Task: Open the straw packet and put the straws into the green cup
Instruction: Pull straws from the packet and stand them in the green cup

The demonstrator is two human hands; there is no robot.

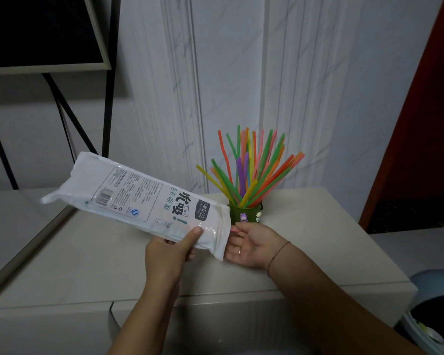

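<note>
Holding: the left hand (167, 254) pinches the straw packet (139, 198) near its lower right end, thumb pressed flat on the printed face, the other fingers curled out of sight behind it.
Straw packet: white and translucent with black print, tilted, one end high toward 10 o'clock, the other low beside the right hand; it looks flat, and whether any straws remain inside cannot be told.
Right hand: the right hand (249, 245) lies palm up and spread at the packet's lower end, its fingertips tucked behind the edge; it grips nothing that shows. A ring sits on one finger and a thin thread circles the wrist.
Green cup: the green cup (246, 213) stands upright at 12 o'clock from the right hand, just beyond it, small figures stuck on its front.
Straws: the straws (251, 172) stand in the cup and fan outward, green, orange, yellow, pink and purple.
Surface: a pale beige cabinet top (305, 247); the cup stands on it, both hands held over it.
Room: a grey-veined white wall panel (228, 73) at 12 o'clock, a dark framed board on black legs (44, 34) at 10 o'clock, a red panel (426, 124) at 2 o'clock.
Edges: the top's front edge runs near the forearms; its right edge falls away at 3 o'clock, with a blue bin (436, 311) below at 4 o'clock.
Open room: bare top toward 8 o'clock and 3 o'clock.
</note>
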